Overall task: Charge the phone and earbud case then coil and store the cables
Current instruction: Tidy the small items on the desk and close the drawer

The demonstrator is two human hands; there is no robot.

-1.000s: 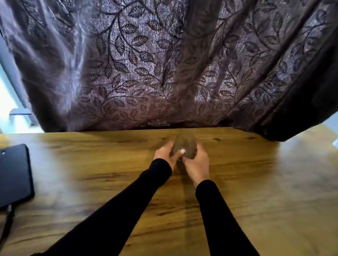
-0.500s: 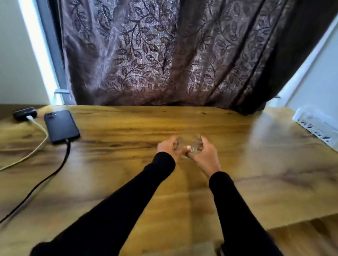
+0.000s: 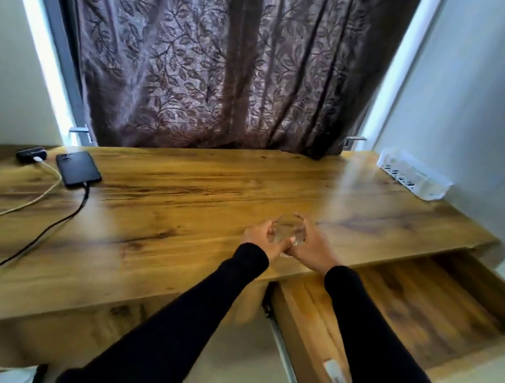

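A black phone [image 3: 78,168] lies at the desk's far left with a black cable [image 3: 36,235] plugged into its near end. Beside it, further left, sits a black earbud case [image 3: 30,153] with a white cable [image 3: 7,210] plugged in. Both cables trail off the desk's left front edge. My left hand [image 3: 261,238] and right hand [image 3: 311,249] hold a small clear round container [image 3: 289,231] together just above the desk's front edge. What is inside it is too blurred to tell.
The wooden desk [image 3: 211,191] stands against a dark leaf-patterned curtain [image 3: 221,52]. An open wooden drawer [image 3: 409,304] juts out below my right arm. A white perforated basket [image 3: 413,178] sits at the desk's far right corner by the wall.
The view has pulled back and up, so the desk's front edge and open drawer now show. My hands, still together on the clear container, have come toward the desk's front edge.
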